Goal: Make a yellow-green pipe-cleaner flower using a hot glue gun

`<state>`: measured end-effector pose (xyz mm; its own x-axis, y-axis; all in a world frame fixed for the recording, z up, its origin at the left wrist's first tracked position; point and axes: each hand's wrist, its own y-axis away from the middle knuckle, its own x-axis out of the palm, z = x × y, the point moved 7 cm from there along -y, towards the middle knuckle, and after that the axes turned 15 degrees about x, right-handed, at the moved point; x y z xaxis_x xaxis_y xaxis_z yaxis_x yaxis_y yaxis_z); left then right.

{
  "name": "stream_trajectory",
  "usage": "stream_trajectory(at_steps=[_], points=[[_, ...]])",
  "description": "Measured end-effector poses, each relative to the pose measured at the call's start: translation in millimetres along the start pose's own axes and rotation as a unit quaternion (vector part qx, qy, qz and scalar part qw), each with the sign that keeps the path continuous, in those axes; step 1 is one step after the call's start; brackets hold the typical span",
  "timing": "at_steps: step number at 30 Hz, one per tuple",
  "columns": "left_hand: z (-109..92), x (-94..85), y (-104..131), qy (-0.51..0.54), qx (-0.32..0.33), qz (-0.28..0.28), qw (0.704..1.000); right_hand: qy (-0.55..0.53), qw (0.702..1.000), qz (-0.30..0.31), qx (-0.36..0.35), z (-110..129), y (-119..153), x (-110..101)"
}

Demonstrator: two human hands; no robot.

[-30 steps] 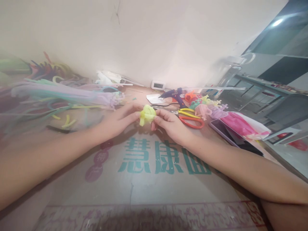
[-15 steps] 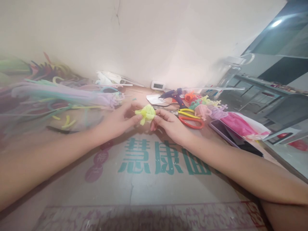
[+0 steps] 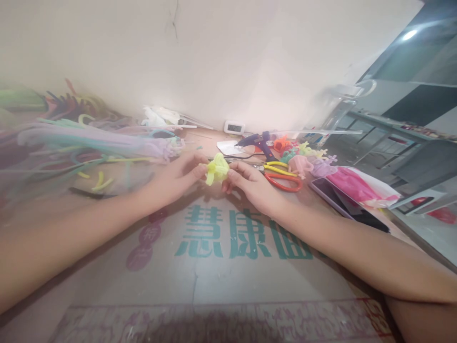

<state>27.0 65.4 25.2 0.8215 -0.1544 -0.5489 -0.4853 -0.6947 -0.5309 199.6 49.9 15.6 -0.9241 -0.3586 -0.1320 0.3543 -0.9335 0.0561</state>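
A small yellow-green fuzzy piece, bent into loops, is held between both hands above the printed board. My left hand pinches its left side between thumb and fingers. On the right side, the thumb and fingers of my right hand close on it. Just beyond my right hand lie pliers with yellow handles and scissors with red handles.
Bundled pastel fuzzy stems spread over the left side. Behind the hands are a glue gun, white paper and a small digital display. Right, several coloured fuzzy pieces, a phone and a pink bag.
The yellow-green piece has turned between the fingers, so its loops now point upward and downward. My left fingertips have shifted slightly.
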Motion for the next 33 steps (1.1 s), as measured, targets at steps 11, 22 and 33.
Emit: stream_trajectory(at_steps=[11,22,33], points=[[2.6,4.0,1.4,-0.01,-0.018,0.04,0.999,0.031,0.999,0.01,0.009,2.4,2.4,1.8],[3.2,4.6,0.0,-0.004,-0.006,0.038,0.999,0.003,1.0,0.022,0.014,-1.0,0.9,2.4],[9.0,2.7,2.2,-0.014,-0.032,0.014,0.999,-0.03,0.999,-0.014,-0.003,-1.7,-1.8,-4.6]])
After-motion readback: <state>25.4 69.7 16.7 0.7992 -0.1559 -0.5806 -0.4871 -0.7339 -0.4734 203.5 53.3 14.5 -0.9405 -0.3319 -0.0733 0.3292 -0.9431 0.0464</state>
